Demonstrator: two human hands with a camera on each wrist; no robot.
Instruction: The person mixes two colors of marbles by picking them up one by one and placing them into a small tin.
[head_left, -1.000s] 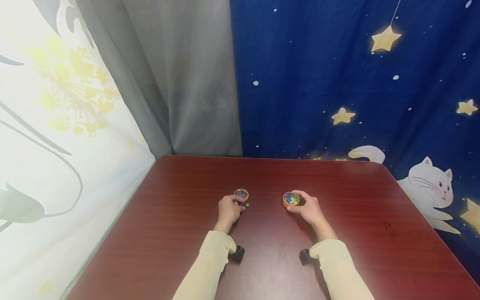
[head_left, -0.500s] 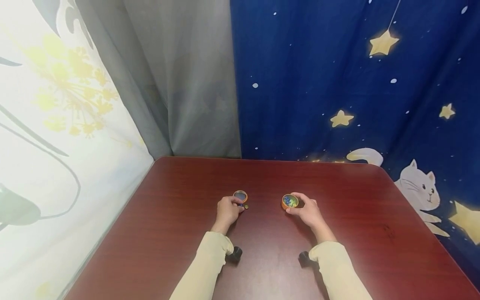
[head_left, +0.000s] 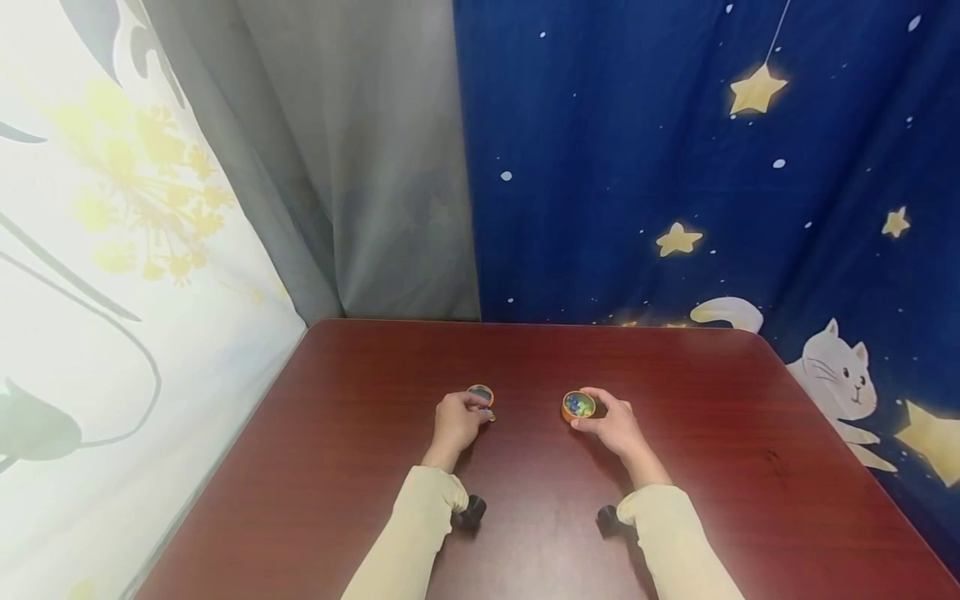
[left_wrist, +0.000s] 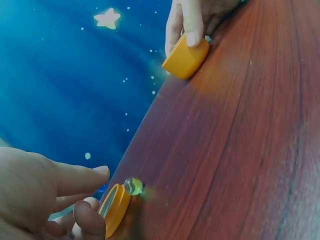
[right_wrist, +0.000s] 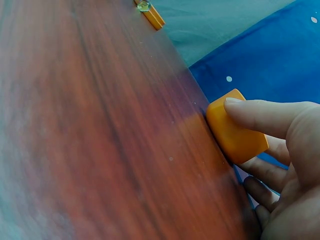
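Observation:
In my right hand [head_left: 613,421] I grip a small round orange tub [head_left: 568,414] by its side, thumb in front and fingers behind. Blue and green marbles [head_left: 579,405] show inside it. My left hand [head_left: 457,421] is down by a shallow orange dish [left_wrist: 118,212] with a grey-blue inside, seemingly the tub's lid. Between the left thumb and fingers sits a blue marble [left_wrist: 103,188], mostly hidden by the thumb. Close beside the dish lies a clear marble with a yellow-green swirl [left_wrist: 133,186].
Dark red wooden table [head_left: 525,367] under both hands. Black devices [head_left: 470,514] sit at both wrists. Behind the table hang a grey curtain [head_left: 405,167] and a blue starry one [head_left: 600,167]; a pale patterned curtain [head_left: 150,333] hangs along the left.
The whole head view has shifted slightly. My left fingertips have come a little nearer the yellow-green marble. The right hand keeps its grip on the tub in about the same place.

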